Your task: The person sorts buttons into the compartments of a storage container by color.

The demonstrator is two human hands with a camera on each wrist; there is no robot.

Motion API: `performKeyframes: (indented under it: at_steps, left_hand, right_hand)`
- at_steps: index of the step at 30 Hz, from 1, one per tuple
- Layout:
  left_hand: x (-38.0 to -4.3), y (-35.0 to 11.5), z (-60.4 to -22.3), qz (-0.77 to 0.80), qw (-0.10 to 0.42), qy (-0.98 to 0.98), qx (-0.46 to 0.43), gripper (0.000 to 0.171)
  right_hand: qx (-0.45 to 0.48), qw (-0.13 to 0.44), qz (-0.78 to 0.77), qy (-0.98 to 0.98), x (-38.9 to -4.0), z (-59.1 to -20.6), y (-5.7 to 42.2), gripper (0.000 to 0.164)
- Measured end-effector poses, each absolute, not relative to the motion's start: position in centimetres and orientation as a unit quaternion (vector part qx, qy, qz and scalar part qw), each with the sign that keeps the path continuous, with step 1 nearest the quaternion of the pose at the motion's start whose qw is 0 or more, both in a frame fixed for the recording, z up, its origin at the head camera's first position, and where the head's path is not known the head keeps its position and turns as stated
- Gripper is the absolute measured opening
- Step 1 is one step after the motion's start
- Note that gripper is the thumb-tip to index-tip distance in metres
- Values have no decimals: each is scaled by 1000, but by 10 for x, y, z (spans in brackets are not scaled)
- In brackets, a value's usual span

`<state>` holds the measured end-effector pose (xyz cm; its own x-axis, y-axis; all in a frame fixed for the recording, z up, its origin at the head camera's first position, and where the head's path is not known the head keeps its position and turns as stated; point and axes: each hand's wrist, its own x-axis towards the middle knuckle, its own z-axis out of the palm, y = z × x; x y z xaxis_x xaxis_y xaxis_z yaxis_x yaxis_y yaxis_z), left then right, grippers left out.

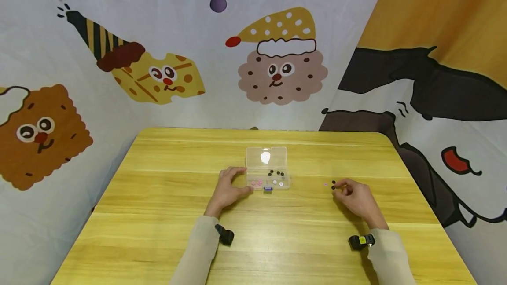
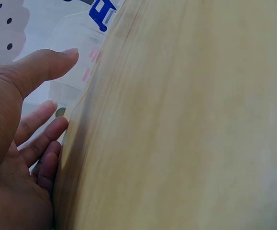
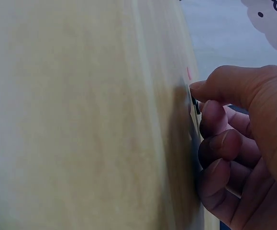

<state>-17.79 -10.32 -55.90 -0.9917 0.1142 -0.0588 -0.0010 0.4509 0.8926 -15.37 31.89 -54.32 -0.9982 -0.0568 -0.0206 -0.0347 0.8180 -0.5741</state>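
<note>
My left hand (image 1: 227,189) rests at the left side of a clear plastic box (image 1: 288,179) with its lid (image 1: 277,157) raised. Its thumb reaches the front left corner, and the fingers spread along the side. Inside the box lie several black buttons (image 1: 278,173), pink buttons (image 1: 259,182) and white buttons (image 1: 281,184) in separate compartments. To the right, my right hand (image 1: 358,199) curls low over the table, thumb and index fingertips around a small black button (image 1: 333,188). Just beyond these fingertips is another black button (image 1: 334,182); a pink button (image 1: 325,184) lies slightly left.
A blue latch (image 1: 268,189) sticks out from the front of the box. The wood-grain table (image 1: 253,241) reaches a curtain (image 1: 178,118) with cartoon prints behind it. Each wrist wears a small black camera, such as the one on the left wrist (image 1: 225,235).
</note>
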Motion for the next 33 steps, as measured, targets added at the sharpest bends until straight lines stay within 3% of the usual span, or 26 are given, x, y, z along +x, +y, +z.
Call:
performKeyframes:
  at_steps: [33]
  left_hand:
    - [-178,-103,-561,522,54,850,35,67]
  right_hand:
    - [-5,21,-284,959,-166,-544,316,18]
